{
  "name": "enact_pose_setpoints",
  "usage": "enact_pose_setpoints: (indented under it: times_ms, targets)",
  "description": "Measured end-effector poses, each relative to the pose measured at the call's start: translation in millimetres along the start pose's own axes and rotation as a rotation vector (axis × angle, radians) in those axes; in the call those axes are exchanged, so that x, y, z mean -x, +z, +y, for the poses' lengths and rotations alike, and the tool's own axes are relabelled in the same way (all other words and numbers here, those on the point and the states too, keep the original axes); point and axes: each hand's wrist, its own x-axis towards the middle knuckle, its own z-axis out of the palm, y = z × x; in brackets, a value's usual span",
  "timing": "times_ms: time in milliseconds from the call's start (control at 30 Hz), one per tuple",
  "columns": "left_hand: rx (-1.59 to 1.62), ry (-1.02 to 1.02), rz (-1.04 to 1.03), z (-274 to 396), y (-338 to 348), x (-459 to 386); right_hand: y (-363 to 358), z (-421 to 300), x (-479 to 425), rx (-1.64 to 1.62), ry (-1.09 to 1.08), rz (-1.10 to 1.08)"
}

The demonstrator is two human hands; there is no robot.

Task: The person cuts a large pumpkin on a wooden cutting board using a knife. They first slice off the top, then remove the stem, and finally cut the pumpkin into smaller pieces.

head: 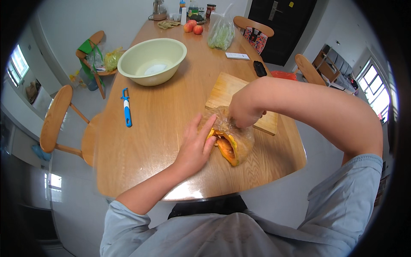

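A cut pumpkin piece (226,149) rests near the front of the wooden table, its hollow orange inside facing me, with some seeds and strands showing. Clear crinkled plastic film (247,141) wraps its outer side and bunches above it. My left hand (197,146) steadies the pumpkin from the left, its thumb at the cut edge and its fingers spread along the film. From above, my right hand (246,107) is bent down onto the bunched plastic and grips it; most of its fingertips are hidden. Behind the pumpkin lies a wooden cutting board (224,88), partly covered by my right arm.
On the table (154,128) are a blue and white peeler (126,107), a pale green basin (152,62), a white remote-like object (237,56), a black object (259,68), several apples (193,28) and a plastic bag of green produce (221,33). Chairs (57,119) stand around it.
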Motion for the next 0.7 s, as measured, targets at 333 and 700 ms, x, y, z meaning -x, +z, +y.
enact_pose_setpoints:
  times_ms: [333,700]
  targets:
    - [-0.171,0.083,-0.078,36.3,-1.0,-39.1,18.3,4.1,-0.6,0.148,-0.004,0.097]
    - [-0.221,0.082,-0.106,37.6,30.3,-47.5,13.9,22.9,48.5,0.178,0.098,0.18]
